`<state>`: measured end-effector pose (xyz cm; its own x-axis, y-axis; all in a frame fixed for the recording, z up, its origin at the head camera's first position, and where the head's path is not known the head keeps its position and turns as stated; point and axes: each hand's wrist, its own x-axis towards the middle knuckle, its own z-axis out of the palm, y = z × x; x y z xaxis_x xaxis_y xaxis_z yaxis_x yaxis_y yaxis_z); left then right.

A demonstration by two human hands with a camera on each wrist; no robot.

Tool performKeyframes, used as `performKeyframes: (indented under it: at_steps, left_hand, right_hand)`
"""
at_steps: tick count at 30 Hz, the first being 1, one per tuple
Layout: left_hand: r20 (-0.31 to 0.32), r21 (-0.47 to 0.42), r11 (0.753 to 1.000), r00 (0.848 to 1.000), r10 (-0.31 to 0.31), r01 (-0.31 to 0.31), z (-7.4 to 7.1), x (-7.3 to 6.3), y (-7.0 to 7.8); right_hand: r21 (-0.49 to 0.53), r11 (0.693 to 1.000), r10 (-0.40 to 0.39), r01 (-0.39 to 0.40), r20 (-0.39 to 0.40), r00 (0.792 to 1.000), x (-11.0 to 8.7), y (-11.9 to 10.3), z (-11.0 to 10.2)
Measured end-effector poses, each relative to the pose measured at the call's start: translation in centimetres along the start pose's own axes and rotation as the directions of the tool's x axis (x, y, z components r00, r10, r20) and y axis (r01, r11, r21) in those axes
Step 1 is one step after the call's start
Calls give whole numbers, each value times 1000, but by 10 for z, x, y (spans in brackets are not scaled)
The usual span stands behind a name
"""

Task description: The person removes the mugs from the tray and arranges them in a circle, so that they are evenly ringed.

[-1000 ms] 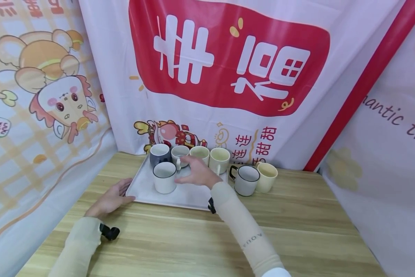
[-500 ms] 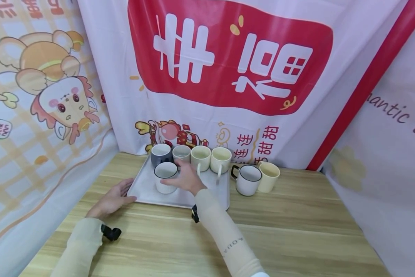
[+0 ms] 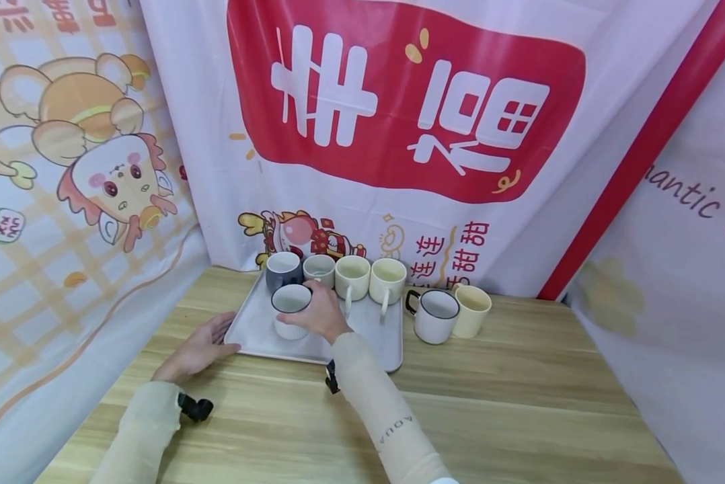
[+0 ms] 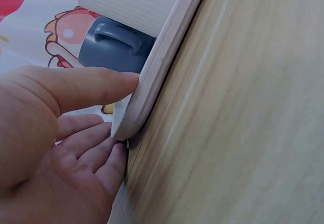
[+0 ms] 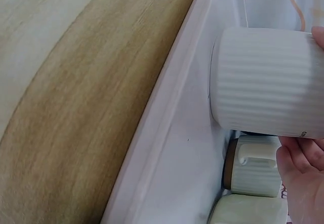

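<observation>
One loose-fingered left hand (image 3: 196,344) touches the near corner of the tray (image 3: 250,333) on the worktop (image 3: 489,403), thumb against the rim; beyond, the right hand (image 3: 326,310) grips a ribbed white mug (image 5: 268,82), upright on the tray; to the right stand a black-rimmed mug (image 3: 436,319) and a yellow mug (image 3: 473,312); farther, four mugs (image 3: 352,279) line the tray's back, before a red-and-white banner (image 3: 393,101)

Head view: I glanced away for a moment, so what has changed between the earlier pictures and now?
The right hand has moved left, from just right of the white ribbed mug to gripping it. The mug shows no clear shift. The left hand stayed at the tray's near left corner; the tray and other mugs stayed put.
</observation>
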<state>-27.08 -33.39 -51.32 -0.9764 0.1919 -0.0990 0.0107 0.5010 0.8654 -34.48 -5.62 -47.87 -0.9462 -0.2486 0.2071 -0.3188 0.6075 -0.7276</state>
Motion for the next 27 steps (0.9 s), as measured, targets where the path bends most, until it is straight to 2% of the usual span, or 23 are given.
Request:
performKeyframes:
  at_steps: [6,11,15,18,22,27]
  left_hand:
    - [4,-11,1000,1000,2,-2,0,1,-1]
    - [8,-37,999,1000,2,-1,-1,0,-1]
    - [11,-55,998,1000,9,-9,-2,-1,-2]
    - [10,-54,998,1000,10,-9,-2,-1,-3]
    - [9,-51,999,1000,-6,6,-2,1,-3]
    - [4,-44,999,1000,-11,11,0,1,-3]
  right_hand:
    - [62,998,1,-3,38,999,-7,4,-6]
    - [111,989,-103,93,89,991,-11,12,-20]
    - [129,968,-229,216,94,969,-13,14,-38]
    - [133,952,-289,275,95,953,-17,15,-55]
    - [132,945,-313,299,103,944,-26,16,-78]
    - [100,953,-298,287,118,947,-39,21,-108]
